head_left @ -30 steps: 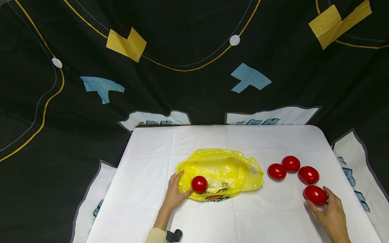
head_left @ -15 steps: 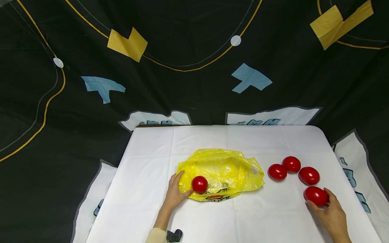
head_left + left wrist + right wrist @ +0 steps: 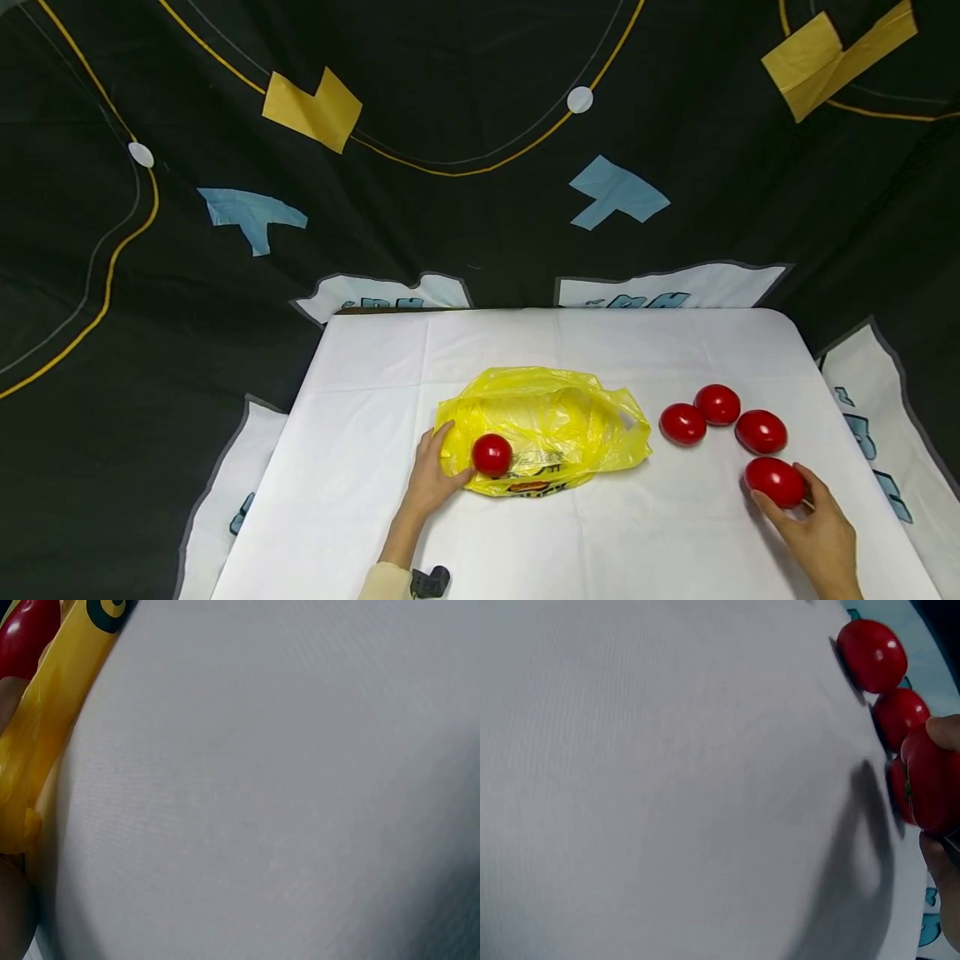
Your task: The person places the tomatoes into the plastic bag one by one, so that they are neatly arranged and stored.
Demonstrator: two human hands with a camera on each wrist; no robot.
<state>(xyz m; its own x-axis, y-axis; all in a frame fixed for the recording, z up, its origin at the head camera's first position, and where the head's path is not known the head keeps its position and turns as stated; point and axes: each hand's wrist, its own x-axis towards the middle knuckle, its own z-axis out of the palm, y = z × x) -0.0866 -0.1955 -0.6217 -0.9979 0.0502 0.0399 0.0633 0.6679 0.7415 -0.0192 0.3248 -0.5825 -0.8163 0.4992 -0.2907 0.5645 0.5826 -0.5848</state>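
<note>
Glossy red oval tomato (image 3: 772, 481) in the right hand (image 3: 822, 527), at the worktop (image 3: 525, 550)'s right side.
Thumb and fingers pinch it; likely firm, fairly light, slick and easily bruised, best cupped round its widest part. The left hand (image 3: 433, 478) is at the rim of the thin yellow plastic bag (image 3: 570, 408); cannot tell whether its fingers pinch the film.

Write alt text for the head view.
A person's right hand grips a red tomato near three more tomatoes on a white-covered table. The left hand holds a yellow plastic bag, another tomato close to its thumb.
</note>
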